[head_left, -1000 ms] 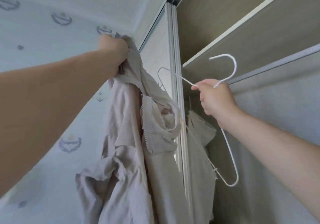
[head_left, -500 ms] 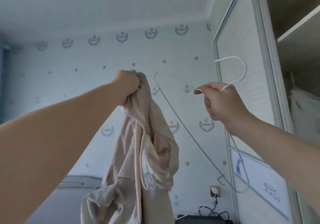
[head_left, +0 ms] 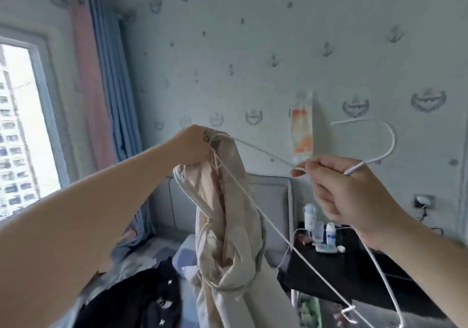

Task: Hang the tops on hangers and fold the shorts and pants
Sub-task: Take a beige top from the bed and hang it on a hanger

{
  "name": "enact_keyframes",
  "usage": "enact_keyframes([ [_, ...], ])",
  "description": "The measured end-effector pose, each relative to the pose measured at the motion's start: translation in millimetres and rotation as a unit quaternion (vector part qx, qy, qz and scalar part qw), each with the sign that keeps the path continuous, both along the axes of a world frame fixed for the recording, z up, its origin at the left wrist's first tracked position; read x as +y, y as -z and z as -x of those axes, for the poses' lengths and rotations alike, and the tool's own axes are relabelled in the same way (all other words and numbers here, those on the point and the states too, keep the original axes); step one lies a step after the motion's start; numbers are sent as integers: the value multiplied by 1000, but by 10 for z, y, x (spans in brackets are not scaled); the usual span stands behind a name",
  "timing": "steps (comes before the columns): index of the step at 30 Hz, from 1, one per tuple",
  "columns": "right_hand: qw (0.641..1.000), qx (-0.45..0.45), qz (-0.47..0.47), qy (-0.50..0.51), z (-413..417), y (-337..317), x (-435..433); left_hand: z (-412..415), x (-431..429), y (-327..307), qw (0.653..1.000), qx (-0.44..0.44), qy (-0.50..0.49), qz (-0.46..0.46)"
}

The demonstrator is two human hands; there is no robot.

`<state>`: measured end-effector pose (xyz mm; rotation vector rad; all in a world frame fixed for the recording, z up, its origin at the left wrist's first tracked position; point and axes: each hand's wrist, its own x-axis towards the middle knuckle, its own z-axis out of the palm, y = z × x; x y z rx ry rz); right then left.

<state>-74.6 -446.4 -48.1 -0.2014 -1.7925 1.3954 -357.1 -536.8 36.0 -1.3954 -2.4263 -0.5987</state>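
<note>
Beige cloth hangs in a long crumpled bunch from the left hand (head_left: 193, 145), whose fingers are curled tight round the top edge of the zip-front top (head_left: 229, 229), held up at about head height in front of the patterned wall. The right hand (head_left: 347, 192) pinches a white wire hanger (head_left: 355, 168) at its neck, fingers closed on the wire, with the hook curving up and to the right above the knuckles. One shoulder of the hanger reaches across to the left hand and meets the top's upper edge there; whether its tip is inside the fabric I cannot tell. The hanger's bottom bar slants down across the front of the top toward the lower right corner. Below lies a bed (head_left: 162, 249) with a dark garment (head_left: 141, 302) spread on it, a grey headboard (head_left: 274, 196) behind. A black side table (head_left: 359, 274) carries small bottles (head_left: 311, 217). Pink and blue curtains (head_left: 109, 87) hang beside a bright window (head_left: 19, 125).
</note>
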Motion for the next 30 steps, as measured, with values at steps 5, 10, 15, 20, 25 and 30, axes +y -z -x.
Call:
enact_keyframes([
  [5,998,-15,50,-37,444,756,-667,351,-789,588,995,-90,-16,-38],
  [10,997,-35,37,-50,884,1284,-1195,279,-1440,1006,978,-195,-1,-76],
  [15,995,-85,30,-47,1382,1690,-1669,85,-1973,1262,970,-229,0,-76],
  [20,987,-131,52,-82,1754,2007,-2163,-72,-2416,1707,946,-313,32,-76],
  [25,991,-57,70,-94,1781,2335,-2597,-143,-2766,2098,931,-356,5,-75],
  [30,990,-54,67,-114,1782,2465,-2647,-207,-2923,2330,962,-272,36,10],
])
